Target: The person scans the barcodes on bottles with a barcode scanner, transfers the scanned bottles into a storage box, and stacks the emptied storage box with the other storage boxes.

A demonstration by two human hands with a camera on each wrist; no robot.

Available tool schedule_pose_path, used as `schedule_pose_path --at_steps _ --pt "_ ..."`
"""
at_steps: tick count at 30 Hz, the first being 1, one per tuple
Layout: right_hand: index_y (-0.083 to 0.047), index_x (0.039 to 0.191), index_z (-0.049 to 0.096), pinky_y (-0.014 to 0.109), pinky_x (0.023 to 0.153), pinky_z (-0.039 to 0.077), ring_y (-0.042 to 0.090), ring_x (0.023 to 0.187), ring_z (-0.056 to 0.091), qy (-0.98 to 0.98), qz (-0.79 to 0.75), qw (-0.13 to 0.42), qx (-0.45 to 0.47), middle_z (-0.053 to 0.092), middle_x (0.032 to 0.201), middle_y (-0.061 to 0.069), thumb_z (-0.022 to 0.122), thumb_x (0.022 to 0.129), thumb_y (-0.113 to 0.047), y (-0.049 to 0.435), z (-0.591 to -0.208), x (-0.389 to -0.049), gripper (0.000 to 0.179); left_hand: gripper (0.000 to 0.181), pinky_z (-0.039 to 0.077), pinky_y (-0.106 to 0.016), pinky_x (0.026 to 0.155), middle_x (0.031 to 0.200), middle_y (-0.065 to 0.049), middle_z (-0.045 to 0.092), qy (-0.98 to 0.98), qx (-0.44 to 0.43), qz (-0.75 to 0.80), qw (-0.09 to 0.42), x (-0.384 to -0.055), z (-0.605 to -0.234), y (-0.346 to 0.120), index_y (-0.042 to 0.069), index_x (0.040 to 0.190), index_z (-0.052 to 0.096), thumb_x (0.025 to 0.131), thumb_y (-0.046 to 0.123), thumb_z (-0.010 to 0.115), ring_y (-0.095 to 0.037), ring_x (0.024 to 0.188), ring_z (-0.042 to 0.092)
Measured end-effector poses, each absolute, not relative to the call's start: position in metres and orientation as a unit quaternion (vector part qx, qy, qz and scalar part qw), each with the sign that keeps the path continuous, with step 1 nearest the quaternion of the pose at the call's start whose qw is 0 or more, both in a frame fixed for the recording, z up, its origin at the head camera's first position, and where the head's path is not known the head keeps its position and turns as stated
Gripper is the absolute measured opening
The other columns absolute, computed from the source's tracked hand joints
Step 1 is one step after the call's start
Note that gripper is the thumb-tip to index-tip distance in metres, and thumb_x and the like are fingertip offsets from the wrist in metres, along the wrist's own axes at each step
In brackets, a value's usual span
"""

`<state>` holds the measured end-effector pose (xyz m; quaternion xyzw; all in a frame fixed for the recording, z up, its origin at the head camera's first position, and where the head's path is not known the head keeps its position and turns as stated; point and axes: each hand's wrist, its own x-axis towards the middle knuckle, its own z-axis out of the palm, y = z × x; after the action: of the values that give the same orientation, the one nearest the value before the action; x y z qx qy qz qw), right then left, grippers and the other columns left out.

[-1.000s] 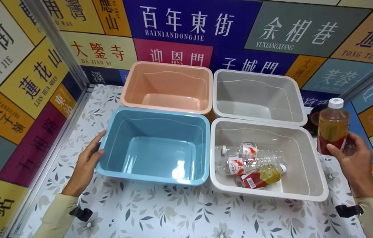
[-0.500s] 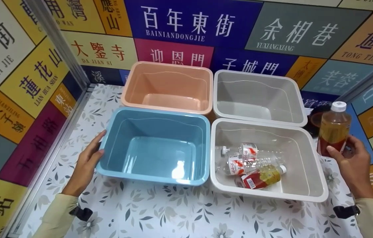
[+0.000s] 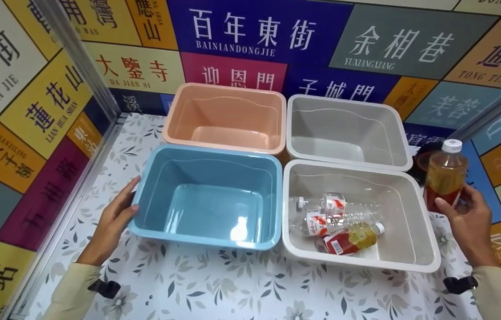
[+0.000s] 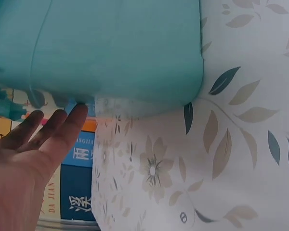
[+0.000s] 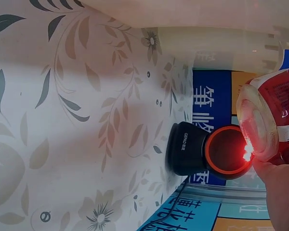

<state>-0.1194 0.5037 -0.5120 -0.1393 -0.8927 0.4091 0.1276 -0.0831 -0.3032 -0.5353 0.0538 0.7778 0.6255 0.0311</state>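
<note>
In the head view, my right hand [image 3: 470,222] grips a plastic drink bottle [image 3: 445,180] upright. The bottle has a white cap and a red and yellow label. Its base [image 5: 260,127] faces a black barcode scanner [image 5: 190,149] with an orange ring, and red light shines at the base's edge. My left hand [image 3: 114,222] rests its extended fingers [image 4: 70,127] at the left side of a blue bin [image 3: 206,244]. Beside that bin, a beige bin [image 3: 366,262] holds clear bottles [image 3: 334,204] and another red and yellow bottle [image 3: 352,240], all lying down.
A peach bin [image 3: 226,144] and a grey bin [image 3: 346,100] stand behind the front pair, all close together. Below them lies a leaf-patterned white tablecloth [image 3: 214,289]. Panels with printed Chinese characters [image 3: 254,31] wall in the back and sides. A cable [image 5: 176,207] runs from the scanner.
The bottle in my right hand has come down slightly, in front of the scanner. My left hand stays at the blue bin with only a tiny shift.
</note>
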Motion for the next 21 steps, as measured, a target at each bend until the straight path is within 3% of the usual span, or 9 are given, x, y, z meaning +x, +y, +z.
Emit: schedule_pose_path --at_steps 4,6,9,15,18,21 --pt "-0.014 0.171 0.038 0.01 0.109 0.04 0.023 0.153 0.048 -0.892 0.408 0.135 -0.141 0.045 0.169 0.02 0.071 0.11 -0.022 0.504 -0.516 -0.119 0.07 0.074 0.039 -0.02 0.116 0.184 -0.002 0.017 0.767 0.076 0.634 0.07 -0.078 -0.533 -0.309 0.037 0.177 0.02 0.115 0.016 0.054 -0.036 0.167 0.018" --pt "-0.014 0.171 0.039 0.009 0.109 0.04 0.021 0.151 0.05 -0.891 0.409 0.137 -0.14 0.046 0.167 0.02 0.071 0.109 -0.022 0.505 -0.519 -0.12 0.069 0.082 0.037 -0.015 0.115 0.185 -0.002 0.009 0.76 0.087 0.638 0.093 -0.076 -0.531 -0.311 0.038 0.178 0.016 0.112 0.013 0.058 -0.036 0.168 0.01" --pt "-0.014 0.171 0.038 0.011 0.11 0.04 0.024 0.154 0.048 -0.891 0.41 0.132 -0.14 0.044 0.169 0.02 0.07 0.11 -0.022 0.506 -0.521 -0.12 0.069 0.092 0.036 -0.014 0.115 0.185 0.0 0.002 0.754 0.093 0.639 0.12 -0.076 -0.529 -0.313 0.039 0.178 0.012 0.109 0.011 0.065 -0.037 0.168 0.003" --pt "-0.017 0.174 0.032 0.029 0.121 0.037 0.035 0.161 0.038 -0.89 0.415 0.113 -0.151 0.036 0.176 0.017 0.067 0.112 -0.027 0.505 -0.524 -0.123 0.071 0.107 0.042 -0.019 0.111 0.185 -0.002 -0.002 0.757 0.092 0.63 0.143 -0.076 -0.528 -0.315 0.041 0.178 0.006 0.102 0.01 0.074 -0.042 0.165 0.008" --pt "-0.016 0.173 0.032 0.029 0.121 0.036 0.036 0.162 0.037 -0.888 0.42 0.113 -0.151 0.036 0.176 0.017 0.067 0.112 -0.026 0.505 -0.524 -0.124 0.071 0.113 0.042 -0.02 0.11 0.185 -0.003 -0.002 0.758 0.091 0.629 0.147 -0.076 -0.529 -0.316 0.044 0.177 0.004 0.099 0.01 0.078 -0.044 0.163 0.012" --pt "-0.015 0.173 0.034 0.02 0.117 0.037 0.034 0.161 0.039 -0.886 0.422 0.116 -0.15 0.037 0.175 0.018 0.067 0.112 -0.024 0.505 -0.523 -0.124 0.07 0.116 0.044 -0.021 0.11 0.185 -0.005 -0.001 0.757 0.09 0.63 0.148 -0.077 -0.528 -0.316 0.045 0.177 0.004 0.097 0.009 0.08 -0.045 0.162 0.015"
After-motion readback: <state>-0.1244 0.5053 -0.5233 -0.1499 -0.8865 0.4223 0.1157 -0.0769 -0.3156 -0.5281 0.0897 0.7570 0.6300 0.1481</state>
